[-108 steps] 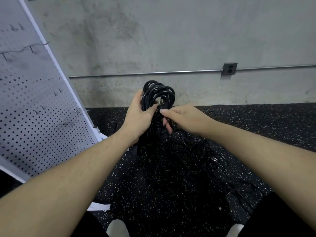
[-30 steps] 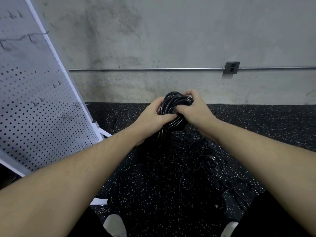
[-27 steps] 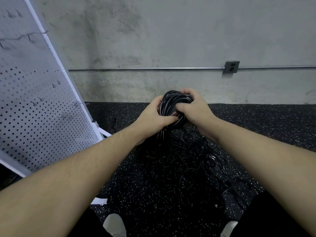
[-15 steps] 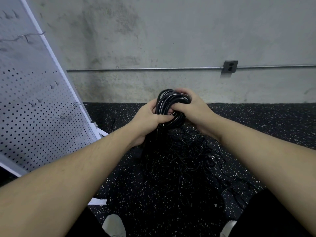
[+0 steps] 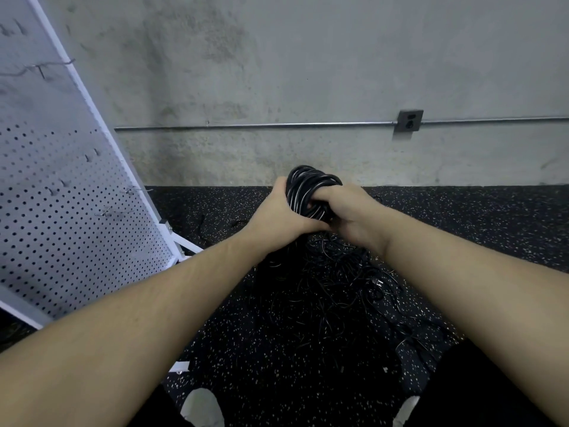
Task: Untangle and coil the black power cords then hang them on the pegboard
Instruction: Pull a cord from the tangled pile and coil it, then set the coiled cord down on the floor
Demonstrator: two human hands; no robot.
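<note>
A coiled bundle of black power cord (image 5: 309,189) is held up in front of me above the floor. My left hand (image 5: 278,212) grips its left side, thumb across the lower part. My right hand (image 5: 348,211) grips its right side, fingers curled over the loops. Below the hands a tangled heap of black cords (image 5: 332,282) lies on the speckled black floor, and a strand hangs from the bundle into it. The white pegboard (image 5: 61,211) leans at the left with several metal hooks (image 5: 106,212) on it.
A grey concrete wall runs behind, with a metal conduit (image 5: 246,126) and an outlet box (image 5: 409,120). The pegboard's white frame foot (image 5: 181,246) sits on the floor near the heap. My shoes (image 5: 201,408) show at the bottom edge.
The right hand came from pinching a cord end to wrapping over the coil. Both hands now clasp the bundle lower, and over the last second the bundle shifted only slightly.
</note>
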